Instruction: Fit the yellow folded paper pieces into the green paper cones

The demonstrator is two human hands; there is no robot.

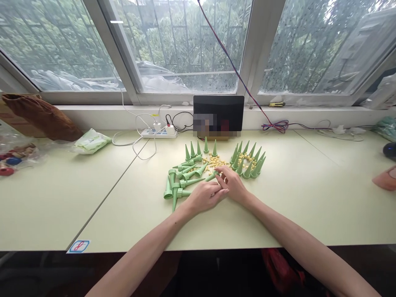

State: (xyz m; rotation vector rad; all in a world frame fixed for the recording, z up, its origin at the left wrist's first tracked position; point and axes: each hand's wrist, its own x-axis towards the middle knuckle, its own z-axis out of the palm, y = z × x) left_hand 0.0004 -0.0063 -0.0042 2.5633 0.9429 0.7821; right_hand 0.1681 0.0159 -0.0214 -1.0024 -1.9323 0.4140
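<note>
My left hand (pixel 206 195) and my right hand (pixel 232 184) meet over the table, closed around one green plastic spike (pixel 210 176). The right fingertips pinch its far end, while its near part disappears behind my left hand. Left of my hands lies a loose pile of green cone-shaped spikes (pixel 185 175), some with ribbed caps. Small yellow plastic pieces (pixel 216 161) are heaped just beyond my fingers. To the right, several spikes (pixel 246 170) stand upright in a ring around more yellow pieces. A few others (pixel 206 146) stand upright at the back.
A dark screen (pixel 218 113) stands by the window, beside a power strip (pixel 159 133) with white cables. On the left are a tissue pack (pixel 92 141) and a brown bag (pixel 41 117). Bundled wires (pixel 275 126) and a yellow cutter (pixel 276 104) are at the back right.
</note>
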